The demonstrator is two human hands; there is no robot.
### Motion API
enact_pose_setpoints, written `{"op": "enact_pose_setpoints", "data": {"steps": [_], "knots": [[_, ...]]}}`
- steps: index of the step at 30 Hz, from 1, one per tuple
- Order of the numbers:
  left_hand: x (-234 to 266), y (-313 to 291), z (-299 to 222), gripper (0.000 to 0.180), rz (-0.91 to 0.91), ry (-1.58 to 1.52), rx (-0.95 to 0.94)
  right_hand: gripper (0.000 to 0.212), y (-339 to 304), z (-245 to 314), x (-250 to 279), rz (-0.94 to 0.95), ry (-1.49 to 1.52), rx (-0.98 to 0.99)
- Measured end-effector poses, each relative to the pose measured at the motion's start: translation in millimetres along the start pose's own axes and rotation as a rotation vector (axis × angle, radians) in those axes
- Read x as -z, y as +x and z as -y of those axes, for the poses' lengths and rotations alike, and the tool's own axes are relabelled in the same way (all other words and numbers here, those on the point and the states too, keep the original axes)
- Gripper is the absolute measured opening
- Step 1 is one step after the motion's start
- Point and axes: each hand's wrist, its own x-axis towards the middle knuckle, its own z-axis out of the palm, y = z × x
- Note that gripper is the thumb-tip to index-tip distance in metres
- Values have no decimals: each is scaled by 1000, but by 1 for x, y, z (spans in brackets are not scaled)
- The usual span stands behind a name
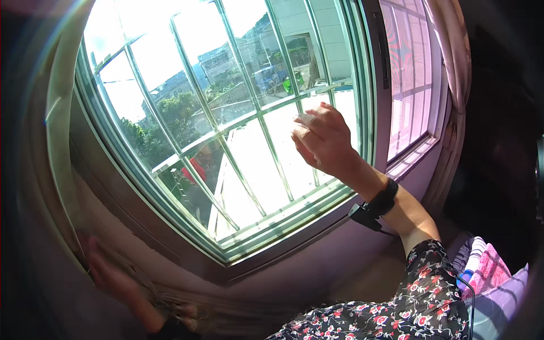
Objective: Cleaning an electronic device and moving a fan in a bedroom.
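A: Start at the fingers. How do they stand?

B: On the right hand (326,139) they are bent, with the thumb below them, in front of the window (238,133). Glare washes out their tips, so I cannot tell whether they pinch anything or touch the glass.

A: And the left hand (110,272)?

B: Below and left of the window, blurred and in shadow, beside the left curtain (59,113). I cannot tell whether its fingers are apart or together, or whether they touch the fabric.

A: Where does that curtain hang?

B: Along the window's left side, running down past its lower left corner.

A: Move out along the right arm.

B: There is a black wristband (384,198) with a small dark box (364,216) on it, just below the window's lower right part. Past that comes a floral sleeve (425,277), black with red and white flowers.

A: What else is around?

B: Metal bars (235,54) cross the window, with trees (175,116) seen through it. Right of the window hangs the right curtain (456,62); well below and right of the window lies a pink cloth (490,269) beside a striped one.
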Motion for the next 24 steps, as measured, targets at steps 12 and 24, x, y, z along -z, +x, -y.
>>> {"op": "enact_pose_setpoints", "data": {"steps": [12,24], "knots": [[18,4,35,44,-9,54,-15,40,-19,-121,30,-38,-560,-595],[12,1,1,46,-106,-524,188,32,-53,-168,30,-22,-609,-604]]}}
